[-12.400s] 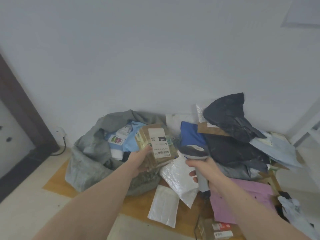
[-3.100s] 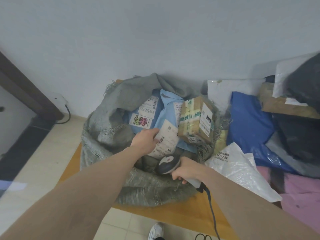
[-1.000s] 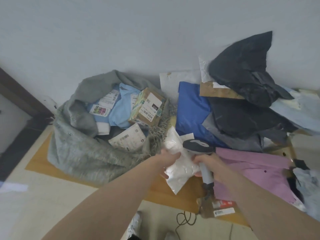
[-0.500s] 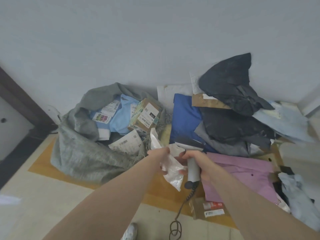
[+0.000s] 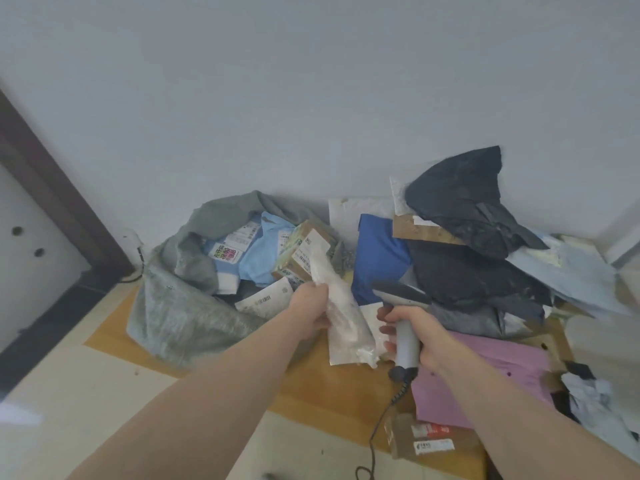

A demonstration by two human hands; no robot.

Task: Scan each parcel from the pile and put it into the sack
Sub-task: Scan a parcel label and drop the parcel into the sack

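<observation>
Far left: grey sack (image 5: 180,317) on the floor, mouth open, already w/ several parcels inside: a light-blue mailer (image 5: 261,251), a taped cardboard box (image 5: 301,251), a couple of white labelled packets. So a good part is done, approx. a handful bagged.

Centre: left hand (image 5: 311,304) grips a white plastic parcel (image 5: 341,306), held up edge-on, just right of the sack's rim and apart from the pile. Can't tell if its label faces the scanner; it's blurred.

Next right: right hand (image 5: 412,327) wrapped round the handle of a grey scanner (image 5: 401,296), head pointing left toward the white parcel, cord trailing down to the floor. Judging by this, the parcel is at the scan step, not yet bagged.

Right: the pile (image 5: 467,271) is big, incl. a blue bag, black bags, a pink mailer (image 5: 485,379), pale-blue ones, a small box (image 5: 426,441) at the front. Most of the work looks left; I'd guess under half done.
</observation>
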